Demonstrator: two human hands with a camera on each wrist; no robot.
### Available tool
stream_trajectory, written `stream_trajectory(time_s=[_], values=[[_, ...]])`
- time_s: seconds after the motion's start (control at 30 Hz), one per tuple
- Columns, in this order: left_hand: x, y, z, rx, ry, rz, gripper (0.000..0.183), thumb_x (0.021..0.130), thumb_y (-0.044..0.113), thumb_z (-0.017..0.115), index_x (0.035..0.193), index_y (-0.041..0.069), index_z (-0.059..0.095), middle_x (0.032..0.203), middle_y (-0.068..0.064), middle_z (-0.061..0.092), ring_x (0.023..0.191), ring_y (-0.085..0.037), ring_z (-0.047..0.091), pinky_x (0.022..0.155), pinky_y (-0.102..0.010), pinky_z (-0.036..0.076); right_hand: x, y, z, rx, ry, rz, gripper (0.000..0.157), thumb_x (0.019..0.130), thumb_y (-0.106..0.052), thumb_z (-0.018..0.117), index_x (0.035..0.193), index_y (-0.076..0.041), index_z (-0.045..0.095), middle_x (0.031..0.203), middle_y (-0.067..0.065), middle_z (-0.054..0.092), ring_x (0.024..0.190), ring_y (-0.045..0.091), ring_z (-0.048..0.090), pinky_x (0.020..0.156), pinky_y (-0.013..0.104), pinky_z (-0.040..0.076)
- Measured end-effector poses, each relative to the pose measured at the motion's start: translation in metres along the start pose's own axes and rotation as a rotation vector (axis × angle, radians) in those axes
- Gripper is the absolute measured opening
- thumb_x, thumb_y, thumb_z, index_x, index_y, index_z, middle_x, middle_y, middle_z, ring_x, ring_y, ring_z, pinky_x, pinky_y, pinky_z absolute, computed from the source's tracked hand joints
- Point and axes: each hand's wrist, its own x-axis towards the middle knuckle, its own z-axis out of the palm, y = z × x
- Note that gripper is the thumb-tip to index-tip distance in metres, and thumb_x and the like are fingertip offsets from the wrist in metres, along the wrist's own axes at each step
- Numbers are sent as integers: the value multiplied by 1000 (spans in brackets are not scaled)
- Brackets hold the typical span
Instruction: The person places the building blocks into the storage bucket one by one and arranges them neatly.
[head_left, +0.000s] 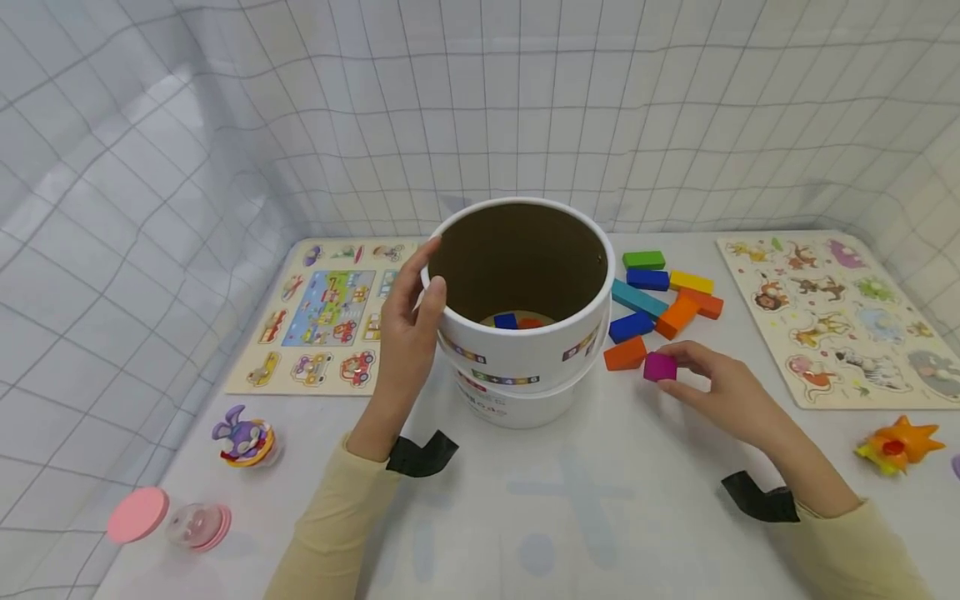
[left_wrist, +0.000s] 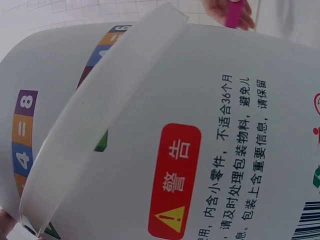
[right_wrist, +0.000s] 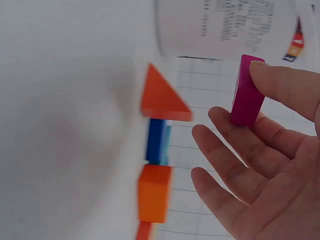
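A white bucket stands upright on the table, with a blue block and an orange piece visible on its bottom. At the bucket's left rim my left hand holds on, thumb and finger at the edge; its other fingers are mostly hidden. To the right of the bucket, my right hand pinches a magenta block between thumb and fingers. The right wrist view shows the thumb pressing that block while the other fingers spread loosely. Beside it lies an orange triangular block.
Several coloured blocks, among them a teal one and a green one, lie right of the bucket. Puzzle boards flank it: vehicles left, animals right. A purple rabbit toy and an orange spiky toy sit nearer me.
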Motion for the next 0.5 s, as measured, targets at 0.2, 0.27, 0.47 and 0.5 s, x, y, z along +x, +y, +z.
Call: stream_trajectory(time_s=[0.2, 0.27, 0.47, 0.5], values=[[2, 1, 0, -2, -4, 14, 50, 90, 35, 44, 135, 15, 38, 138, 3, 36, 126, -20, 33, 99, -39, 33, -14, -52, -33, 128, 198, -124, 36, 81, -11, 64, 115, -8, 53, 105, 2, 58, 100, 14, 54, 80, 11, 43], [2, 1, 0, -3, -5, 17, 50, 90, 36, 44, 135, 15, 38, 138, 3, 36, 126, -20, 33, 100, -38, 33, -15, -72, -41, 239, 256, -199, 38, 80, -2, 62, 117, -5, 52, 107, 4, 57, 100, 12, 54, 81, 8, 41], [0, 5, 1, 12, 0, 4, 47, 91, 30, 43, 135, 14, 39, 137, 4, 38, 127, -18, 32, 100, -38, 32, 1, -135, -51, 639, 267, -456, 41, 77, 14, 57, 117, 6, 51, 109, 17, 54, 101, 24, 52, 87, 22, 43], [0, 9, 2, 14, -1, -5, 47, 91, 27, 42, 135, 12, 38, 137, 2, 37, 127, -19, 32, 100, -38, 32, 5, -143, -50, 659, 247, -482, 40, 77, 13, 57, 116, 6, 51, 108, 17, 54, 100, 25, 53, 88, 23, 43]])
